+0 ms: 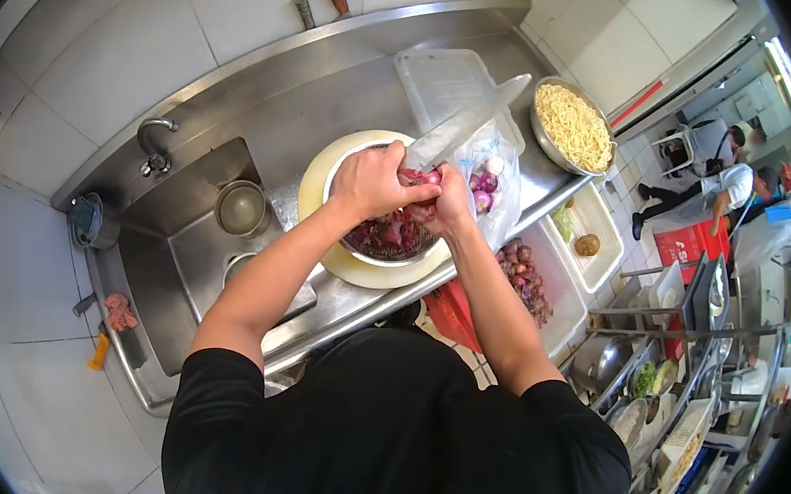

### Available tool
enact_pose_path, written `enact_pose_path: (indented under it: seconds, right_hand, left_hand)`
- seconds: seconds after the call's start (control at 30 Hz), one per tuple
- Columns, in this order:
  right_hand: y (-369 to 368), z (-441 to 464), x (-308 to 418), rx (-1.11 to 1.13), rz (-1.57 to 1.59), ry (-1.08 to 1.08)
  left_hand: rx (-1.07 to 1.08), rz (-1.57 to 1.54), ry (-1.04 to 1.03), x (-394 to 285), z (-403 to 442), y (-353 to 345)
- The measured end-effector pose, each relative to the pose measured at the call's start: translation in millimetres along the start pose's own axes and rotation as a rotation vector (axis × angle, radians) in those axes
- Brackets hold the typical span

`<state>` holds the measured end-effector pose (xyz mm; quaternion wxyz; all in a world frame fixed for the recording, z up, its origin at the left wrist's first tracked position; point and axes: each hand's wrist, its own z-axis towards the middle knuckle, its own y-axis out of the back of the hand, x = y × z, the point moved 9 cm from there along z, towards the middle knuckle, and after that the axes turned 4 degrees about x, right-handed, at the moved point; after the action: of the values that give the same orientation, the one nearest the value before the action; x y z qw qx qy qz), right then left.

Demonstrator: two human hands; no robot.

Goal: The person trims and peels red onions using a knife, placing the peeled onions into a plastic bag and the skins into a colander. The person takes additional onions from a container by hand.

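My left hand (372, 182) is closed around a knife (484, 122); its handle is hidden in the hand, and the broad blade points up to the right. The left thumb presses against a red onion (421, 179) that my right hand (451, 202) grips. Both hands are above a metal bowl (345, 239) with dark red onion skins (391, 238) inside. Under the bowl is a round cream board (316, 193). Just right of my right hand, a clear plastic bag (504, 208) contains peeled onions (483, 182), purple and white.
A bowl of noodles (574, 125) stands at the counter's right end, near a clear plastic lid (436, 76). On the left is a sink (166, 240) with a faucet (155, 146). Unpeeled onions (524, 277) fill a lower crate. A person (732, 186) is at the far right.
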<state>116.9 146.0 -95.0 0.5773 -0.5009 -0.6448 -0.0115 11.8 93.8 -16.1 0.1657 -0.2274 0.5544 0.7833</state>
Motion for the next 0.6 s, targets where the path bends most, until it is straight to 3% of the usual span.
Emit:
enact_pose_path:
  seconds: [0.07, 0.17, 0.3, 0.37, 0.4, 0.53, 0.6]
  right_hand:
    - [-7.3, -1.0, 9.6, -0.055, -0.056, 0.080]
    - [-0.2, 0.5, 11.9, -0.356, 0.040, 0.319]
    - [-4.2, 9.2, -10.0, -0.010, -0.108, -0.121]
    - [3.1, 8.4, -17.1, -0.060, -0.078, -0.154]
    - [0.4, 6.0, -15.2, -0.085, -0.063, -0.164]
    - [40.5, 32.2, 1.3, -0.294, -0.425, 0.521]
    - [44.4, 31.6, -7.5, -0.230, -0.321, 0.319]
  left_hand:
    - [0.025, -0.027, 0.094, 2.5, -5.0, -5.7]
    - [-0.067, -0.186, 0.098, 11.1, -9.2, -18.3]
    - [0.001, -0.236, 0.006, 13.8, -12.1, -17.5]
    - [0.006, -0.204, -0.067, 17.1, -13.7, -25.0]
    - [0.001, -0.321, -0.009, 22.0, -11.7, -29.5]
    - [0.049, -0.653, 0.217, 27.9, -23.0, -55.2]
    - [0.069, -0.775, 0.319, 39.5, -27.5, -69.5]
